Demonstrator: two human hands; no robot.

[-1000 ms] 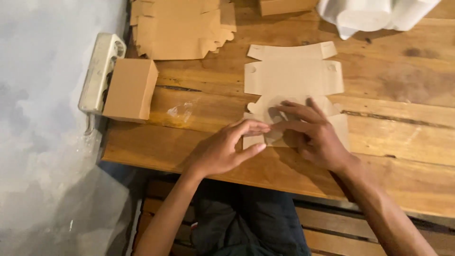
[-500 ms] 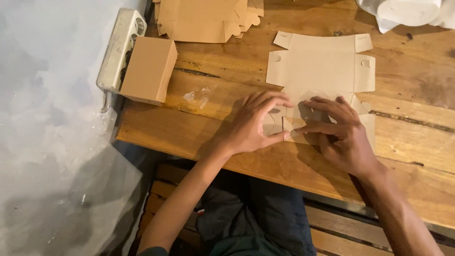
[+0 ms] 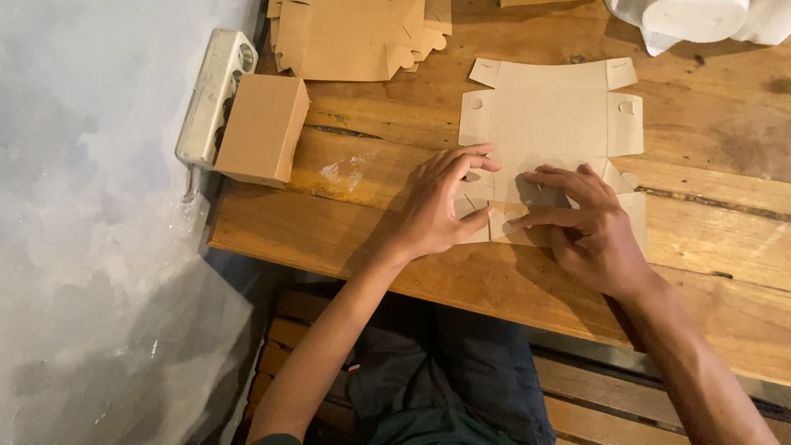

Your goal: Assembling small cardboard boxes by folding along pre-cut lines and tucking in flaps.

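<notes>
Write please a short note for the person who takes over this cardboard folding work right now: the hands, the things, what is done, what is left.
Left hand: pressing flat on the near-left part of the flat box blank, holding nothing.
Right hand: fingers pressing the blank's near edge, holding nothing.
The blank lies unfolded on the wooden table.
Done: one folded box stands at the table's left end, beside a white power strip.
Left: this blank is not yet shaped; a stack of flat blanks waits at the far edge.

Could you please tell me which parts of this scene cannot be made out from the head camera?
- Near edge of the flat cardboard blank: covered by the left hand and right hand.
- Stack of blanks: cut off by the top edge.
- White bundle: cut off at the top; its kind is unclear.
</notes>
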